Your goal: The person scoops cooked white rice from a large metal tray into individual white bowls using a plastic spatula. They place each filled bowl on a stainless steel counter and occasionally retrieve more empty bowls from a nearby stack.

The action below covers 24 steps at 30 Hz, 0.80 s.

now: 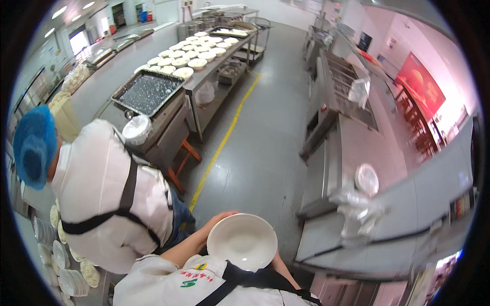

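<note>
A wide white bowl [242,239], or the top one of a stack, is held in front of my chest with its hollow facing up. My left hand [225,216] grips its far left rim, and part of that hand is behind the bowl. My right forearm reaches the bowl's right side, but the right hand is hidden behind it. The inside of the bowl looks bare, with a bright glare near its lower edge.
A co-worker [103,183] in a blue hair net stands close at left. Beyond are a black baking tray [149,91] and several filled white bowls [183,72] on a steel table. A steel counter [379,233] with plastic bags [358,214] lies right. A yellow line [226,141] crosses the floor.
</note>
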### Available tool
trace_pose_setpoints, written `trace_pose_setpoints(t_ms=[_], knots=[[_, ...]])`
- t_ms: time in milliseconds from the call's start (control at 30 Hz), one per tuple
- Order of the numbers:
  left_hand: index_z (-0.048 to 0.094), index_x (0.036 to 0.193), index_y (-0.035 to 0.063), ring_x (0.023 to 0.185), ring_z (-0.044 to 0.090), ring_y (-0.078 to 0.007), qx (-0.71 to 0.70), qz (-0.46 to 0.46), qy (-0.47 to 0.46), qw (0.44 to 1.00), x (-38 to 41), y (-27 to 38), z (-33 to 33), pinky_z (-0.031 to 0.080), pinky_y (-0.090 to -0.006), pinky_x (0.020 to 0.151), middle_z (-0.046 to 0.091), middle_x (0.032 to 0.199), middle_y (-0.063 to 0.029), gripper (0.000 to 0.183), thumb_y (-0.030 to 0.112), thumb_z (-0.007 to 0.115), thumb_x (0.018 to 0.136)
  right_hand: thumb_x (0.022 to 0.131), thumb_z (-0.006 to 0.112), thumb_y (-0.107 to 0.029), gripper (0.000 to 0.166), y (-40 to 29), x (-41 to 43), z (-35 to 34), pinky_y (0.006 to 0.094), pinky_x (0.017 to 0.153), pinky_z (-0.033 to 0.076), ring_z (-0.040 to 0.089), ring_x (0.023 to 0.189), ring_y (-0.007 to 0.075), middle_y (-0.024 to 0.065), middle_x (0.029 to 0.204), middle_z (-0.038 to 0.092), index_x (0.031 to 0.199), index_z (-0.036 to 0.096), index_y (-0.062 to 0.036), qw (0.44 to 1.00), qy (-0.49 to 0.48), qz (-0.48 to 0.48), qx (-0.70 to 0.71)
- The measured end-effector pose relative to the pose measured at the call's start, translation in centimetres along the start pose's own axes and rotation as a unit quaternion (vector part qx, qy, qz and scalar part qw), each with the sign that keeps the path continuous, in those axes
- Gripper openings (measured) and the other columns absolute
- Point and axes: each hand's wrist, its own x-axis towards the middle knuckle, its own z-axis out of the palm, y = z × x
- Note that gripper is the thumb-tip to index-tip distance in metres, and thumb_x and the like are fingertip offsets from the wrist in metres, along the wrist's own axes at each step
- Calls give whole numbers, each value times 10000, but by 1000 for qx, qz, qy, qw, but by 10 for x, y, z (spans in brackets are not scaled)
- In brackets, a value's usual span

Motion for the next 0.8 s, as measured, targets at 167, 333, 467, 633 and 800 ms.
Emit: trace_pose_setpoints(t_ms=[167,333,467,633,800], knots=[[601,1358,87,1139,637,-195,6,120,50,991,116,32,-26,534,-362,948,666,1255,-99,400,291,533,1021,1037,528,-264,328,-84,146,-30,353,997,463,585,1082,151,88,1219,604,1308,532,-79,995,-7,13,-102],[608,1346,65,1141,637,-189,-86,20,98,991,267,134,-28,534,-361,956,666,1255,-101,402,291,507,1029,1049,502,-322,330,-156,325,-59,349,978,483,600,1080,161,74,1188,619,1266,566,-82,984,20,177,4],[608,1346,55,1117,643,-188,-46,-5,98,994,381,248,-1,522,-347,971,668,1251,-100,405,273,463,1037,1053,489,-346,339,-220,457,-85,344,963,491,608,1063,160,68,1157,630,1249,578,-85,975,47,215,39],[602,1342,24,1099,651,-189,-20,-14,52,998,536,350,-14,524,-343,964,671,1237,-112,405,240,444,1039,1057,472,-377,357,-283,621,-122,339,944,501,620,1043,157,61,1118,643,1229,592,-88,972,58,214,83],[621,1302,26,1054,671,-200,-47,-3,1,999,679,456,-14,539,-361,928,688,1178,-112,394,255,442,1035,1062,456,-407,379,-313,791,-174,334,925,511,631,1022,155,55,1080,655,1208,607,-92,969,42,216,113]])
